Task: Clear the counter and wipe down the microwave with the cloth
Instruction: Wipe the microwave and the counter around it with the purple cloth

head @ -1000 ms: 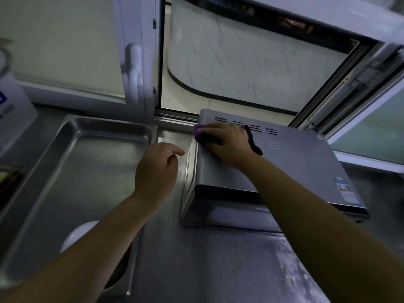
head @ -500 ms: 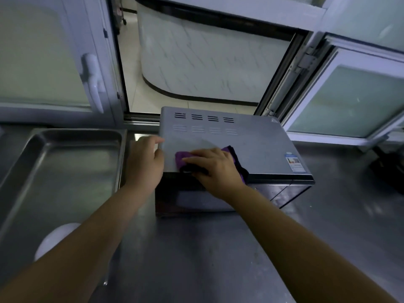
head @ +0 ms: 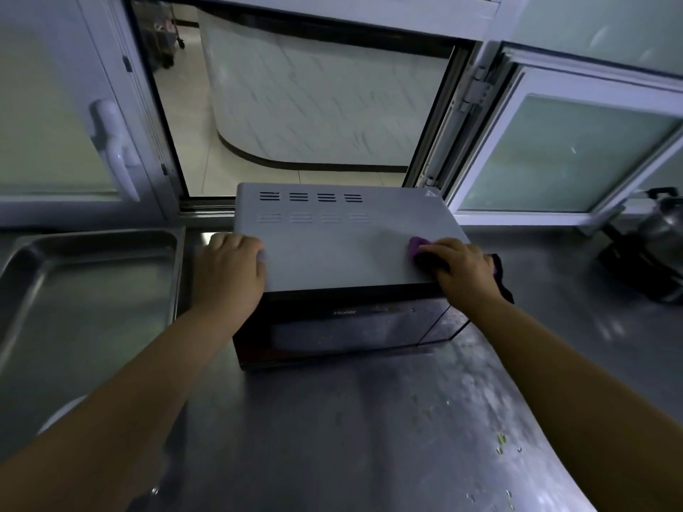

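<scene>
A grey microwave [head: 332, 249] with a dark door stands on the steel counter [head: 332, 437] in front of an open window. My right hand [head: 458, 269] presses a purple and black cloth [head: 417, 247] onto the front right corner of the microwave's top, with the fingers curled over the cloth. Part of the cloth hangs off the right side. My left hand [head: 229, 269] grips the top's left edge, thumb on top.
A large steel tray [head: 92, 290] lies to the left of the microwave, with a white round object [head: 59, 415] at its near end. A dark kettle [head: 658, 238] stands at the far right. Green crumbs [head: 500, 441] dot the counter's near right part.
My right hand slid the cloth from the top's back left, across the front, to the right front corner. My left hand moved onto the microwave's left edge. The view shifted right.
</scene>
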